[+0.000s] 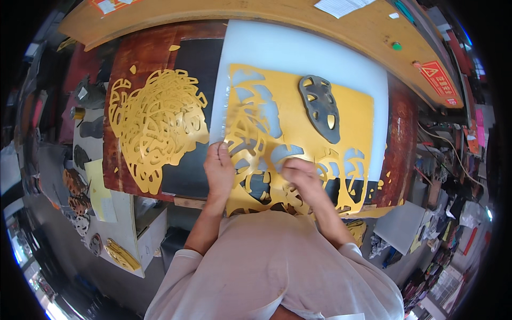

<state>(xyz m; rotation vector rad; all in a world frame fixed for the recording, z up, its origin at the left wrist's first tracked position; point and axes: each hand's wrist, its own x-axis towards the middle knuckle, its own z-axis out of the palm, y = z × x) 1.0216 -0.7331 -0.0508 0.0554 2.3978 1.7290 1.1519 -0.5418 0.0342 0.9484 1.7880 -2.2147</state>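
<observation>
Head view: the yellow sheet (pixel 292 125) lies mostly on the white board (pixel 304 45); the left hand (pixel 219 168) should steady its edge while the blurred right hand (pixel 303 175) works gently, though whether either's fingers pinch it I cannot tell.

Tan beam (pixel 181 13) bearing white paper (pixel 341 6), green button (pixel 397 46) and red label (pixel 440 82), can (pixel 78 113) at left, pale yellow sheet (pixel 101 184) on side table (pixel 121 224), cable (pixel 448 137) at right
</observation>
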